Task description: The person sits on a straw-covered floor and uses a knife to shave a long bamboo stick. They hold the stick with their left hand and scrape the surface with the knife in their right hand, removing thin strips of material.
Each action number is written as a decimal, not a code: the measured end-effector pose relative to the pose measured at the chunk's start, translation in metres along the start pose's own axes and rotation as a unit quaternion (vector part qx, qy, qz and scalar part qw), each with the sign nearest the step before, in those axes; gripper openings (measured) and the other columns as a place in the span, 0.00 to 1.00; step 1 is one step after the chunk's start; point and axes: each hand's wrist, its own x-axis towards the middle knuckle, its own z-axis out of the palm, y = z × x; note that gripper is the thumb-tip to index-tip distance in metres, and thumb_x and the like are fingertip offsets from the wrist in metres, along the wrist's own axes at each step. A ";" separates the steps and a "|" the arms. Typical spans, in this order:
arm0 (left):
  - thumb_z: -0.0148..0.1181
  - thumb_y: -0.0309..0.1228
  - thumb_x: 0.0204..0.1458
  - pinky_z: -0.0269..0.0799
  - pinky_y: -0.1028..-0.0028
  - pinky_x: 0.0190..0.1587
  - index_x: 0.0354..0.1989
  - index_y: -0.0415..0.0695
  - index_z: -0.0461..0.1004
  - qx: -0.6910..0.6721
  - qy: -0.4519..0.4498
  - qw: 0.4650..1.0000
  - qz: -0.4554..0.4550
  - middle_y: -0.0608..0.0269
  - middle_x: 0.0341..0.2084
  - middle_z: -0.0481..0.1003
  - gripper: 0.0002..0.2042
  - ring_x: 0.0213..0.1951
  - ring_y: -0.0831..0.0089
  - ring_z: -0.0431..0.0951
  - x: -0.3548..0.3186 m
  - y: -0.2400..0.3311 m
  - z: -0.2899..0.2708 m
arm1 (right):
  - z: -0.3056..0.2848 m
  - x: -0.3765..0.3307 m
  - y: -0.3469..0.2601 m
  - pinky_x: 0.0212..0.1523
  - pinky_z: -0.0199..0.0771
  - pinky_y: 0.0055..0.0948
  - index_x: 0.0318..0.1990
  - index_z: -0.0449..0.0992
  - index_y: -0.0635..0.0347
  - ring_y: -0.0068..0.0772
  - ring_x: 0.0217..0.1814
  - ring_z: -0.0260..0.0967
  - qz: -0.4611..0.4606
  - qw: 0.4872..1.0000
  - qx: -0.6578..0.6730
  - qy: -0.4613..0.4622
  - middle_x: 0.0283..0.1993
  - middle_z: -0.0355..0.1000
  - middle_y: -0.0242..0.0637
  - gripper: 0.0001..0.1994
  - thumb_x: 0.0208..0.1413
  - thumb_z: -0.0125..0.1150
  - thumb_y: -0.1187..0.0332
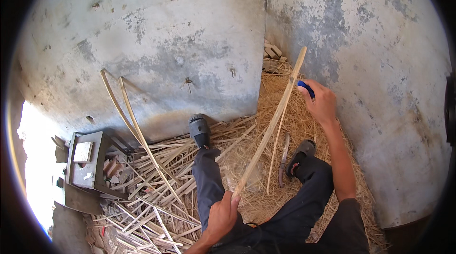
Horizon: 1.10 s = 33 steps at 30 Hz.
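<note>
My left hand (pixel 222 216) is closed round the lower end of a long, flat, pale strip of wood or bamboo (pixel 264 145). The strip slants up and away to the right between my legs. Near its upper end, my right hand (pixel 320 102) grips a small blue tool (pixel 306 89) against the strip's right edge. Its working end is too small to make out. A thin sliver (pixel 275 152) hangs down from the strip, below that tool. By my right shoe (pixel 304 152) lies a long narrow blade with a brownish handle (pixel 284 159).
Many pale strips (pixel 161 187) lie heaped on the left, one long bent strip (pixel 137 133) rising against the wall (pixel 142 30). Fine shavings (pixel 270 97) cover the floor round my feet. A worn wooden stool (pixel 90 159) lies tipped beside broken bricks (pixel 115 167). Another wall (pixel 380 87) stands close at right.
</note>
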 end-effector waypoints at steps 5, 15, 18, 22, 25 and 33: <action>0.52 0.38 0.73 0.67 0.39 0.30 0.40 0.40 0.67 -0.010 -0.019 0.999 -0.035 0.38 0.20 0.75 0.13 0.27 0.32 0.77 -0.012 -0.011 0.002 | 0.023 0.032 0.044 0.33 0.79 0.37 0.48 0.86 0.53 0.44 0.31 0.81 0.120 0.988 -0.045 -0.089 0.33 0.83 0.41 0.24 0.72 0.56 0.42; 0.47 0.43 0.76 0.70 0.41 0.36 0.42 0.39 0.72 -0.035 -0.074 0.985 -0.149 0.30 0.27 0.76 0.18 0.36 0.28 0.78 -0.063 -0.064 -0.008 | 0.038 0.068 0.154 0.41 0.80 0.45 0.50 0.85 0.57 0.51 0.37 0.81 0.160 0.973 -0.151 -0.073 0.34 0.82 0.48 0.29 0.72 0.51 0.40; 0.41 0.48 0.78 0.69 0.56 0.28 0.39 0.40 0.71 -0.138 -0.083 0.974 -0.158 0.50 0.22 0.74 0.24 0.23 0.52 0.77 -0.041 -0.104 0.003 | 0.033 0.057 0.124 0.39 0.76 0.42 0.52 0.83 0.59 0.43 0.35 0.79 0.215 0.967 -0.062 -0.122 0.34 0.81 0.45 0.28 0.72 0.53 0.41; 0.34 0.54 0.78 0.61 0.73 0.22 0.38 0.43 0.69 -0.416 -0.175 0.857 -0.251 0.70 0.19 0.63 0.27 0.19 0.78 0.64 0.006 -0.077 -0.013 | 0.047 0.012 0.070 0.35 0.68 0.36 0.54 0.81 0.61 0.30 0.31 0.69 0.192 0.962 0.138 -0.136 0.29 0.75 0.37 0.26 0.73 0.55 0.44; 0.31 0.56 0.78 0.58 0.77 0.20 0.39 0.45 0.68 -0.460 -0.195 0.830 -0.248 0.72 0.19 0.61 0.28 0.18 0.80 0.60 0.033 -0.047 -0.023 | 0.040 -0.015 0.009 0.33 0.66 0.34 0.52 0.81 0.63 0.28 0.29 0.66 0.138 0.946 0.229 -0.180 0.28 0.73 0.35 0.25 0.74 0.54 0.47; 0.31 0.58 0.77 0.56 0.78 0.21 0.39 0.45 0.68 -0.484 -0.214 0.828 -0.185 0.72 0.21 0.62 0.29 0.19 0.82 0.59 0.065 -0.005 -0.021 | 0.003 -0.074 -0.100 0.30 0.78 0.36 0.48 0.82 0.58 0.41 0.31 0.81 -0.045 0.951 0.262 -0.157 0.35 0.80 0.38 0.17 0.66 0.68 0.53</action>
